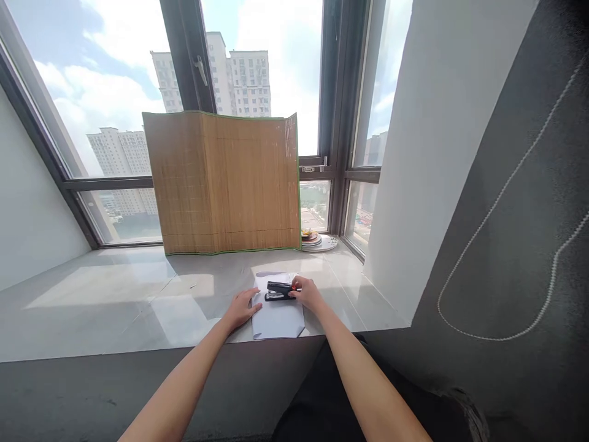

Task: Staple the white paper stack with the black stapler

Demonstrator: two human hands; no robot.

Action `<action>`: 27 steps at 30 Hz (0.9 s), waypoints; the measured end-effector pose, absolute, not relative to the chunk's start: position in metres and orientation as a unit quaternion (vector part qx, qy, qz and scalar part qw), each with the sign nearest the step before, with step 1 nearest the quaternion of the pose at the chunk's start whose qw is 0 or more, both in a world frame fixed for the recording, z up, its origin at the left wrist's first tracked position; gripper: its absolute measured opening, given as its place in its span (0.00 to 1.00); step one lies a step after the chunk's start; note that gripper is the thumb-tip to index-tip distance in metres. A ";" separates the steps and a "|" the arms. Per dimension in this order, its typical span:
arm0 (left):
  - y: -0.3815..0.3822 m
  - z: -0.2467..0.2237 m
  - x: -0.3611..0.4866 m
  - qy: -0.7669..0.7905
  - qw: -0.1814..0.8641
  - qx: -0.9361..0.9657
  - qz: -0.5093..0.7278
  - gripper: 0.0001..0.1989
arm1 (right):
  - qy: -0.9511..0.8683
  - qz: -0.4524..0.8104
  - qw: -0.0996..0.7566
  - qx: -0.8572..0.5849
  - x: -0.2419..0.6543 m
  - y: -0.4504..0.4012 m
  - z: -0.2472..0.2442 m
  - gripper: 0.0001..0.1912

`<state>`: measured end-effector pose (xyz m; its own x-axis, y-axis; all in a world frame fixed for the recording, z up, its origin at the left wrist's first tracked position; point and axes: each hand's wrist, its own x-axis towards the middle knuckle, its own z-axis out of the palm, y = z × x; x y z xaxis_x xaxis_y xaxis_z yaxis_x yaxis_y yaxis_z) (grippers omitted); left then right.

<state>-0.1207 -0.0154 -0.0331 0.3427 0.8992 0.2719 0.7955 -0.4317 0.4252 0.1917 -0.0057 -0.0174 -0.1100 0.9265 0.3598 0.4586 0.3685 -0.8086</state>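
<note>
A black stapler (pixel 278 291) lies across a stack of white paper (pixel 278 320) on the window sill, its nose pointing left. My right hand (pixel 307 293) grips the stapler's right end between thumb and fingers. At the left edge of the paper rests my left hand (pixel 242 308), thumb and fingers spread, with the fingertips touching the sheets. The paper's near corners curl slightly, close to the sill's front edge.
A folded bamboo mat (pixel 230 184) stands upright against the window. Behind its right edge sit several stacked plates (pixel 322 243). A white beaded cord (pixel 481 337) hangs at the right by the wall. The pale tiled sill (pixel 115 307) ends just below the paper.
</note>
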 end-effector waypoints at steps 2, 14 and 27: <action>-0.016 -0.033 -0.121 0.523 0.108 0.811 0.240 0.28 | -0.693 0.269 0.459 -0.487 0.192 -0.005 -0.018 0.09; -0.018 -0.030 -0.119 0.535 0.137 0.793 0.258 0.36 | -0.664 0.288 0.448 -0.525 0.190 0.000 -0.015 0.10; -0.014 -0.033 -0.116 0.535 0.208 0.724 0.381 0.28 | -0.730 0.167 0.360 -0.556 0.157 -0.024 0.000 0.13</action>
<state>-0.1165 -0.0140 -0.0327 0.1361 0.9344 0.3292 0.6164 -0.3400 0.7102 0.1572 -0.0235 0.0003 -0.1221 0.9326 0.3397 0.6914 0.3255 -0.6450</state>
